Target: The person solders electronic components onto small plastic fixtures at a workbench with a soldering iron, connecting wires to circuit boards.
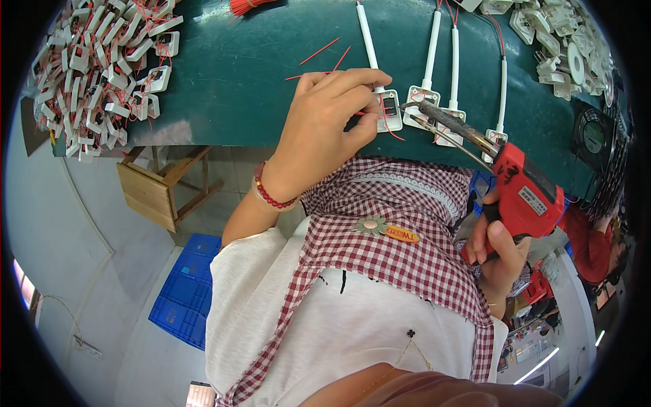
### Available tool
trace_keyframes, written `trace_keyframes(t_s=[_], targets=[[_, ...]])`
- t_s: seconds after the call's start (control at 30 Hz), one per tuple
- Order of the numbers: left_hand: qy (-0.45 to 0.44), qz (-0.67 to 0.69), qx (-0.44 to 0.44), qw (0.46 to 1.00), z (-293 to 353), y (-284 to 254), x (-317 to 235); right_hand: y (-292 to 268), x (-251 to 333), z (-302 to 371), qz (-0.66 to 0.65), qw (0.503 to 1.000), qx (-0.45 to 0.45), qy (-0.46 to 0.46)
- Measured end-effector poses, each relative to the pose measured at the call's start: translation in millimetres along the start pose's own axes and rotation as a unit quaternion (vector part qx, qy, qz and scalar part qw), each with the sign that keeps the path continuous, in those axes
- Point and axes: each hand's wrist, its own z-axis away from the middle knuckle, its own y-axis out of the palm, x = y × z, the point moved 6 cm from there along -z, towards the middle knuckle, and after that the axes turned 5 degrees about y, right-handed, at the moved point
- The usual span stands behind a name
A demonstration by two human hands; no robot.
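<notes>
My left hand [332,112] is closed in a pinch over a small white plastic housing [394,123] at the table's near edge. A short red wire [393,133] sticks out by its fingertips, which partly hide the housing's inside. A white sleeve [366,34] runs from that housing toward the far side. My right hand [500,247] grips a red soldering gun [527,193] by its handle. Its dark tip and thin feed tube point left, over the neighbouring white housings [419,98], a little right of the left fingertips.
Many white housings with red wires [102,74] are heaped at the left. Loose red wires [320,51] lie on the green table [237,81]. White plastic parts [566,47] pile up at the far right, above a black fan [591,136]. A wooden stool [152,193] and blue crates [186,292] stand below left.
</notes>
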Motion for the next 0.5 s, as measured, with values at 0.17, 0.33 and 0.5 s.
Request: trace_keyframes(t_s=[0.17, 0.33, 0.5], targets=[[0.001, -0.003, 0.0, 1.0, -0.3, -0.7, 0.6, 1.0, -1.2, -0.7, 0.003, 1.0, 0.005, 0.007], [0.041, -0.041, 0.026, 0.998, -2.1, 0.7, -1.1, 0.8, -1.6, -1.1, -0.003, 1.0, 0.006, 0.005], [0.06, -0.06, 0.057, 0.995, 3.5, 5.0, -3.2, 2.7, 0.2, -0.9, -0.01, 1.0, -0.004, 0.0]])
